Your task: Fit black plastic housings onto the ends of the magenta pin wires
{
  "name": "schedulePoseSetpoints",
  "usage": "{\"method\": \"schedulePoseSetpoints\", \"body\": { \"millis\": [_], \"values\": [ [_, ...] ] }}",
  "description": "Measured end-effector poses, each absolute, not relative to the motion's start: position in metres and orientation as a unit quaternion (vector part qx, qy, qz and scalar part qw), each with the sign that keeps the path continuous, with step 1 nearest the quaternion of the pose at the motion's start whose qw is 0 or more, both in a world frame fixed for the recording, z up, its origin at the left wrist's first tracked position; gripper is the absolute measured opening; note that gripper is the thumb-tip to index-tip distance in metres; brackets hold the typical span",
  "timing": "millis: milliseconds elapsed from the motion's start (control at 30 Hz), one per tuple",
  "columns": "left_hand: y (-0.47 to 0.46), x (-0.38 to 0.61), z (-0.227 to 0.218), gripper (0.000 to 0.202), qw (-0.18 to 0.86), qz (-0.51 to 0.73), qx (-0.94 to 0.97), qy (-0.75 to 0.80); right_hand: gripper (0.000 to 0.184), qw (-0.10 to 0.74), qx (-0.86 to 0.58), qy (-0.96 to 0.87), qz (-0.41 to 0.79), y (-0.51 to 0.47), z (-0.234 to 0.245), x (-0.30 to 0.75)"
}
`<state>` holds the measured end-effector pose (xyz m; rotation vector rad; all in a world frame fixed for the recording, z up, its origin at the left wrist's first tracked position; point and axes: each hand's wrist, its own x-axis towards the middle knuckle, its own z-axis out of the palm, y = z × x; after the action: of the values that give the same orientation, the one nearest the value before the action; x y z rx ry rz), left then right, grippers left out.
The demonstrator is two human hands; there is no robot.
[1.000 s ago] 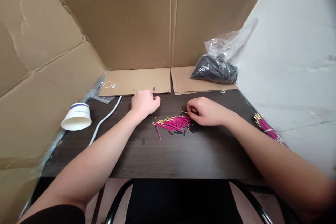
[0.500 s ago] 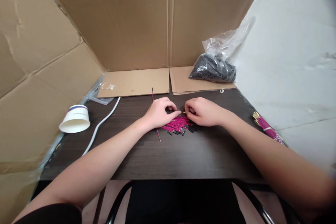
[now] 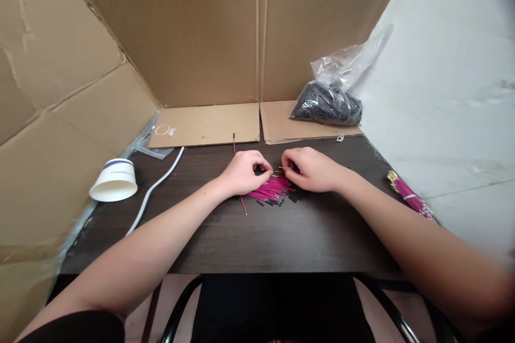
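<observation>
My left hand (image 3: 248, 172) is closed in a pinch at the far left of a pile of magenta wires (image 3: 269, 191); what its fingertips hold, if anything, is hidden. Facing it across a small gap, my right hand (image 3: 309, 169) pinches a thin gold-tipped wire (image 3: 280, 166); only its gold end shows, pointing left. Short black tubes (image 3: 281, 202) lie along the near and right edge of the pile. A single magenta wire (image 3: 234, 144) with a black tube on its far end passes beneath my left hand, its other end showing below.
Behind stands a clear bag of black tubes (image 3: 328, 104) on flat cardboard (image 3: 277, 123). On the left are a tipped paper cup (image 3: 115, 179), a white cable (image 3: 153, 187) and pale rings (image 3: 162, 129). A tied bundle of magenta wires (image 3: 410, 195) lies right. Cardboard walls enclose the back and left.
The gap between my fingertips has widened slightly. The gold piece that spanned both hands now shows only at my right fingertips.
</observation>
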<state>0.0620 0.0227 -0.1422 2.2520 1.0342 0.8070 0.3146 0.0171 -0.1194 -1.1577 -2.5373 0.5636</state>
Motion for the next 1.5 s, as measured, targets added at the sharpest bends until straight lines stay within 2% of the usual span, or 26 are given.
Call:
{"method": "schedulePoseSetpoints", "body": {
  "millis": [300, 567, 733, 1500],
  "values": [
    [0.027, 0.058, -0.145, 0.01, 0.278, 0.29, 0.822, 0.404, 0.006, 0.258, -0.349, -0.875, 0.213, 0.014, -0.127, 0.307],
    [0.04, 0.062, -0.154, 0.004, 0.45, 0.391, 0.683, 0.422, 0.005, 0.358, -0.359, -0.825, 0.252, 0.018, -0.141, 0.302],
    [0.04, 0.064, -0.154, 0.013, 0.48, 0.421, 0.654, 0.406, 0.01, 0.365, -0.367, -0.811, 0.27, 0.017, -0.143, 0.303],
    [0.033, 0.064, -0.148, 0.012, 0.446, 0.384, 0.705, 0.396, 0.008, 0.351, -0.363, -0.819, 0.274, 0.013, -0.136, 0.3]
  ]
}}
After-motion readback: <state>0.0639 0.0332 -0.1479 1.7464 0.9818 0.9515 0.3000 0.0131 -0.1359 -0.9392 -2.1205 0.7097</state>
